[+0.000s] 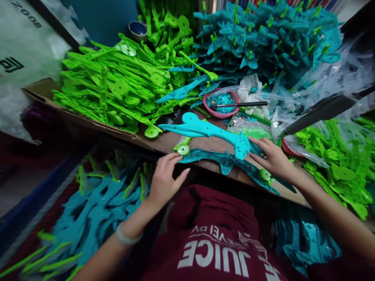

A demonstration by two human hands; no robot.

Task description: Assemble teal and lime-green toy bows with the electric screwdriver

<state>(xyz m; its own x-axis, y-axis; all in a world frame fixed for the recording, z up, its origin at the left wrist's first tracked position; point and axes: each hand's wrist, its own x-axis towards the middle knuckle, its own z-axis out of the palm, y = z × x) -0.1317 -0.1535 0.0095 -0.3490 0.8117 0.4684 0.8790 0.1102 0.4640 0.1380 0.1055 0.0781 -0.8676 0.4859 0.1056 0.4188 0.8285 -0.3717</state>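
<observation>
With your open right hand (274, 160) pressing the teal part (225, 160) flat at the table edge (164, 144), keep your spread left hand (165, 181) steadying its end by the green disc (183, 149).

I hold my left hand (165, 177) flat, palm down, fingers together and stretched forward, a pale band at its wrist. My right hand (272, 158) lies palm down, fingers spread leftward, forearm bare.

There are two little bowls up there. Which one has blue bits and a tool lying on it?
The pink bowl, beside the tray of tiny shiny pieces. It holds blue bits, and a dark-handled tool rests across its rim. The other bowl, far back, is blue inside.
</observation>
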